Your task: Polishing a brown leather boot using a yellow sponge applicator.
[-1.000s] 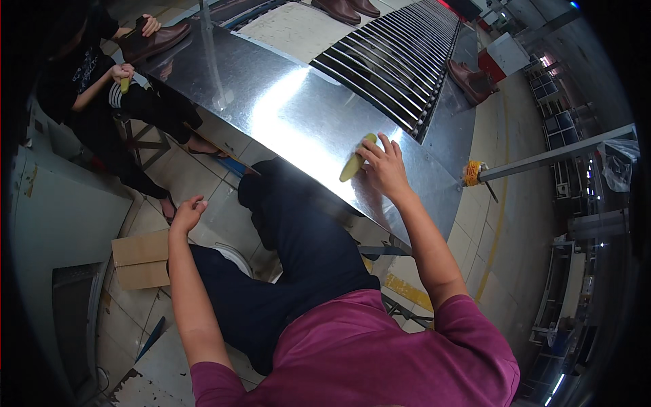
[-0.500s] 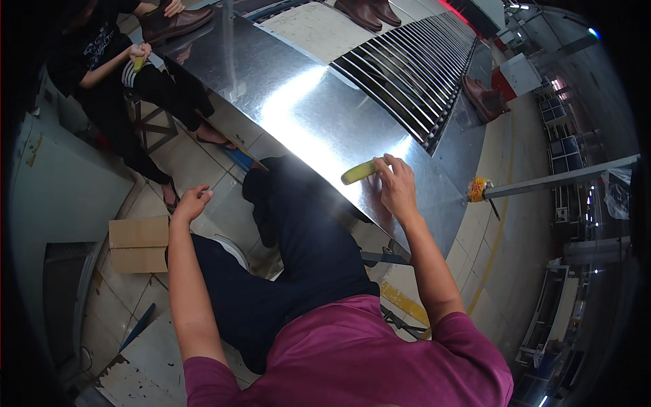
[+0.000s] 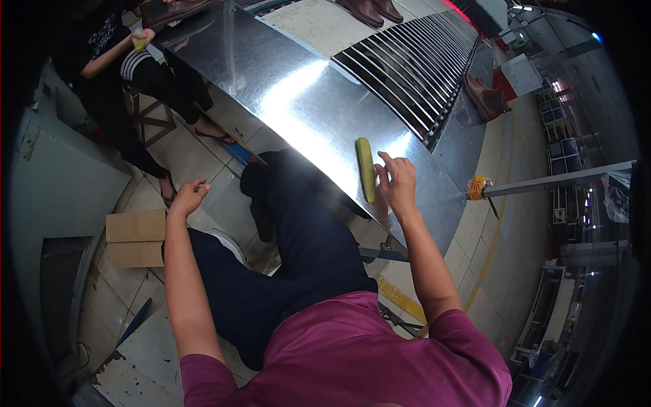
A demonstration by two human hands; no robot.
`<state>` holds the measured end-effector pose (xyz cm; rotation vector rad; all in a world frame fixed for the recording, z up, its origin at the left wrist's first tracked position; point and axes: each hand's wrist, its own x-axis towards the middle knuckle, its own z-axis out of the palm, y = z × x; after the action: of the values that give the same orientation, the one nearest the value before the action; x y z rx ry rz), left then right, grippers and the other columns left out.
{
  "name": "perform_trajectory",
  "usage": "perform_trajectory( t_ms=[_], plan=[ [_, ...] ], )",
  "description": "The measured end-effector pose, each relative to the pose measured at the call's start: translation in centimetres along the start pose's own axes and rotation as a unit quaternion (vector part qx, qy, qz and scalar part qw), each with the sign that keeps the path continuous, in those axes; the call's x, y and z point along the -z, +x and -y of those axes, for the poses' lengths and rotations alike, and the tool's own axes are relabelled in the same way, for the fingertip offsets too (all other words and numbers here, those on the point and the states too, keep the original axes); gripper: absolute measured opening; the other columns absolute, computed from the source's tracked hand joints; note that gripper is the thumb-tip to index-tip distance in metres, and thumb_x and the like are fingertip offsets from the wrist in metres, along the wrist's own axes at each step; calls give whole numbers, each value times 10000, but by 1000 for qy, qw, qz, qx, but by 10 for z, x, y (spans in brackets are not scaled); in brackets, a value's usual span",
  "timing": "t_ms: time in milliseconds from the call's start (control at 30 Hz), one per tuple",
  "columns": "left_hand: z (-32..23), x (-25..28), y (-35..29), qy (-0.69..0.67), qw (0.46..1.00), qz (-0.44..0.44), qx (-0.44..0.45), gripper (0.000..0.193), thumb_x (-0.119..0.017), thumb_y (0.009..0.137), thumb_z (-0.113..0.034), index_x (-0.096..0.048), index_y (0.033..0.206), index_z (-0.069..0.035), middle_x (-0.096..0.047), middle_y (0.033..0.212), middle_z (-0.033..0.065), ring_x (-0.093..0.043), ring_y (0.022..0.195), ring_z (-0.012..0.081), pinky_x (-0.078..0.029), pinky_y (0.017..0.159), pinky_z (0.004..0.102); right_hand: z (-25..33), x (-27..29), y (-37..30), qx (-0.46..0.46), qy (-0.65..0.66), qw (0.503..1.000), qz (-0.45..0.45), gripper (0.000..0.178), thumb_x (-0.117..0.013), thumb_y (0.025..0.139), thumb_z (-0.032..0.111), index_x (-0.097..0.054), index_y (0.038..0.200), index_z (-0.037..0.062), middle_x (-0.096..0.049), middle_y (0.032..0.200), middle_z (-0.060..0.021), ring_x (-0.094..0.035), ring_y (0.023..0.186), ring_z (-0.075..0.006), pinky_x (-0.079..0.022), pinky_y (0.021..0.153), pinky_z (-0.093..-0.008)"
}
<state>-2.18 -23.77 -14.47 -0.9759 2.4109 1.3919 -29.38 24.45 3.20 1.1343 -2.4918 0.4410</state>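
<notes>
A long, slim yellow-green object with rounded ends (image 3: 365, 169) lies near the front edge of the shiny metal table (image 3: 305, 129); its exact kind I cannot make out. Just to its right is my right hand (image 3: 397, 182), thumb and fingers bent and apart with nothing gripped. Whether a fingertip brushes the object is hard to see. My left hand (image 3: 189, 197) hangs over the floor to the left of my legs, empty, its fingers loosely bent.
A slatted metal roller section (image 3: 413, 68) is set in the table. Brown boots stand beyond it, and another brown boot (image 3: 485, 98) is at the right edge. At the upper left, a seated co-worker's hand (image 3: 142, 37) holds a similar yellow-green piece. A cardboard sheet (image 3: 135, 239) is on the floor.
The yellow-green object has left my right hand's fingers and turned from crosswise to lengthwise on the table. My left hand's fingers have drawn in slightly. The co-worker's hand has moved up.
</notes>
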Motion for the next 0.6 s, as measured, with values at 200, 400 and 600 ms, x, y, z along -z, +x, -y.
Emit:
perform_trajectory(
  t_ms=[200,400,600],
  plan=[
    [-11,-5,1,0,1000,-1,-4,556,-692,993,-379,-623,1434,-47,-714,1278,247,-693,1185,339,-516,1022,401,-2,5,-1,53,-45,993,95,592,-689,808,-33,-643,1359,179,-525,1500,-131,-472,1395,-397,-374,1158,-545],
    [-8,-6,-3,-14,1000,7,6,566,-698,989,-392,-625,1431,-47,-715,1273,245,-693,1181,338,-519,1013,403,0,2,6,73,-81,983,150,655,-721,786,-6,-606,1397,199,-438,1621,-116,-334,1528,-416,-289,1230,-602],
    [3,-4,-4,16,998,-27,-46,558,-710,979,-399,-648,1392,-30,-723,1258,247,-703,1170,343,-535,1014,418,0,-6,16,95,-24,992,76,394,-808,851,191,-704,1224,114,-576,1500,-148,-466,1433,-438,-375,1162,-567]
  ],
)
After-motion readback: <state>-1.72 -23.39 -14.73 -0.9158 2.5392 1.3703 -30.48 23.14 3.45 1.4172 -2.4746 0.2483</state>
